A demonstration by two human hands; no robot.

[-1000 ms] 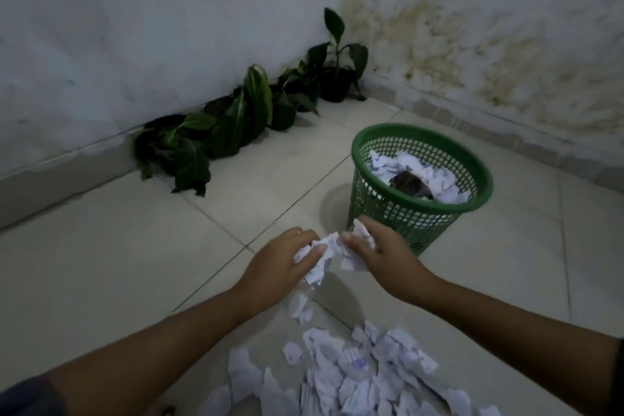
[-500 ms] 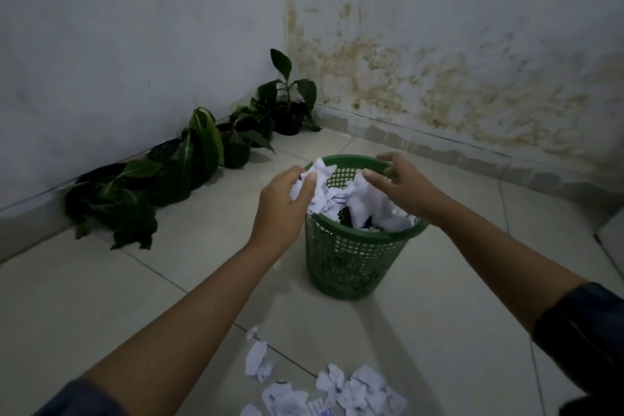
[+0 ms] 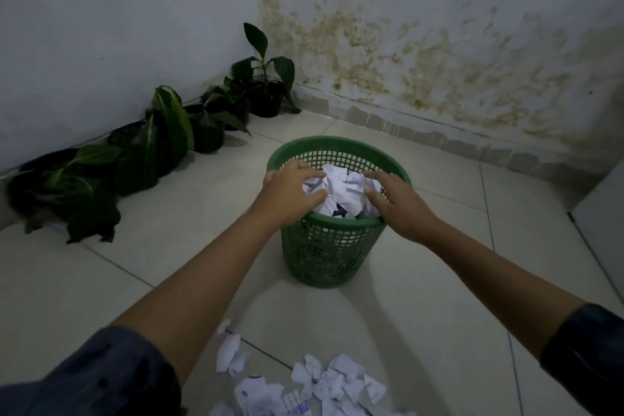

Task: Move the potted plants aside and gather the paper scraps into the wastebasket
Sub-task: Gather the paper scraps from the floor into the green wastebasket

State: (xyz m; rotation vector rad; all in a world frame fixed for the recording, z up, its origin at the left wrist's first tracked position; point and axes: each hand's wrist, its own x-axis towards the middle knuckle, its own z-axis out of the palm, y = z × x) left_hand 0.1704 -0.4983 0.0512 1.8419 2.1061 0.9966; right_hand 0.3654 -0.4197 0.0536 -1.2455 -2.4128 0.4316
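Lowered since before, left hand (image 3: 293,192) and right hand (image 3: 398,205), grips spread, press paper scraps (image 3: 341,187) into wastebasket (image 3: 324,246).

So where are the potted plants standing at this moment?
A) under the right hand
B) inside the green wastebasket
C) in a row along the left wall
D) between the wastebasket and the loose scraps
C: the potted plants line the left wall up to the corner, apart from the wastebasket.

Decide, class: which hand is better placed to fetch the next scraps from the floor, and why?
Left, narrowly. Both the left hand and right hand are over the wastebasket, but the nearest floor scraps lie just beside the left forearm.
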